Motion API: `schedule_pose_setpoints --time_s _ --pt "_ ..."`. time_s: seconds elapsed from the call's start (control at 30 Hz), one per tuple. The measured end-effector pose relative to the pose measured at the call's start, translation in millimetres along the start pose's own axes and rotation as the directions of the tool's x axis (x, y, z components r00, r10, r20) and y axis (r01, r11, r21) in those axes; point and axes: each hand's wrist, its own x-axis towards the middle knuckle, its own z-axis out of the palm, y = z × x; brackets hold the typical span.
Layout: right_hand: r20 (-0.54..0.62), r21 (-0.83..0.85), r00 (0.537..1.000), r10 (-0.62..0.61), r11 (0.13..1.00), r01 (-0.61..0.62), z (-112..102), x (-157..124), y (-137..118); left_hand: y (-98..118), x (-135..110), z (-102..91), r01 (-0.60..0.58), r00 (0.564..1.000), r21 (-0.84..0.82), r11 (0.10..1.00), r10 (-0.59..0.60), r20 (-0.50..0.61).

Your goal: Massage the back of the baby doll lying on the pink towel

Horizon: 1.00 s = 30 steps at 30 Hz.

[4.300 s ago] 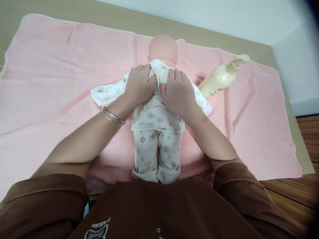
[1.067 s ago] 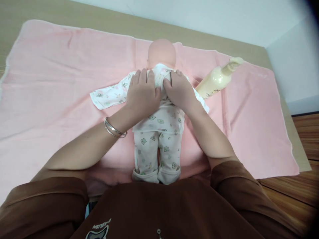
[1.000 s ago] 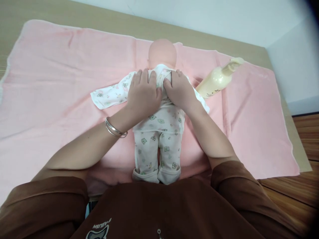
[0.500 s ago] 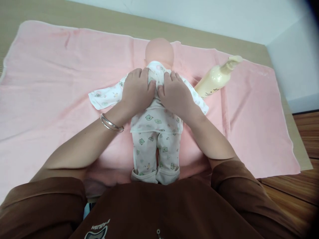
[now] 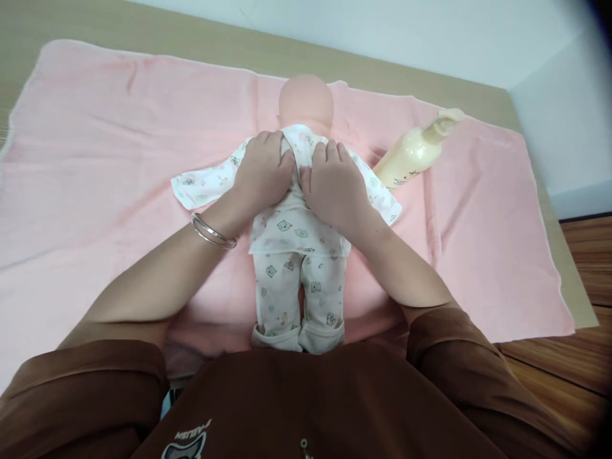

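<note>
Head view: left hand (image 5: 262,171) and right hand (image 5: 335,186) press flat, unclenched, side by side on the doll (image 5: 297,231); a bottle (image 5: 412,155) lies right of the right hand.

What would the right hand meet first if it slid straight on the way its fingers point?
Probably the doll's head: the right hand lies flat on the doll's back, pointing up toward it.

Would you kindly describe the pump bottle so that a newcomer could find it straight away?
A pink towel covers the wooden table. On it, just right of the doll in printed baby clothes, you find the pump bottle. It alone is glossy and cream-coloured, its pump head toward the far right corner.
</note>
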Motion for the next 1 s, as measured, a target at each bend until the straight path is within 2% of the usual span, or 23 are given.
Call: schedule_pose_setpoints --time_s 0.13,0.23,0.3,0.4,0.5,0.63,0.77,0.9,1.0 --pt "0.056 0.010 0.996 0.066 0.998 -0.067 -10 14 6 21 -14 -5.7 -0.015 1.000 0.115 0.993 0.014 0.007" --pt "0.080 0.072 0.991 0.109 0.991 -0.115 -10 27 20 44 -27 -14.8 -0.068 0.997 0.179 0.981 0.063 0.034" --pt "0.080 0.086 0.990 0.115 0.989 -0.122 -7 31 25 51 -31 -18.1 -0.069 0.997 0.206 0.976 0.064 0.031" --pt "0.039 0.051 0.994 0.107 0.993 -0.108 -2 27 24 44 -26 -16.1 -0.051 0.999 0.171 0.984 0.049 0.019" --pt "0.010 -0.013 0.998 0.067 0.998 -0.066 1 15 14 24 -11 -9.0 0.009 1.000 0.066 0.998 -0.010 0.015" --pt "-0.010 -0.034 1.000 0.029 0.999 -0.029 -2 1 0 4 3 1.2 0.097 0.994 0.013 0.995 -0.097 0.046" --pt "-0.015 -0.038 0.999 0.043 0.998 -0.043 -5 3 -2 -1 3 8.3 0.107 0.994 -0.004 0.994 -0.107 0.008" --pt "0.006 -0.025 0.994 0.108 0.994 -0.108 -4 16 5 -1 2 10.1 0.097 0.995 0.020 0.995 -0.098 0.026" --pt "0.013 0.000 0.990 0.143 0.990 -0.143 1 27 12 0 2 8.3 0.106 0.994 0.013 0.994 -0.106 -0.002"
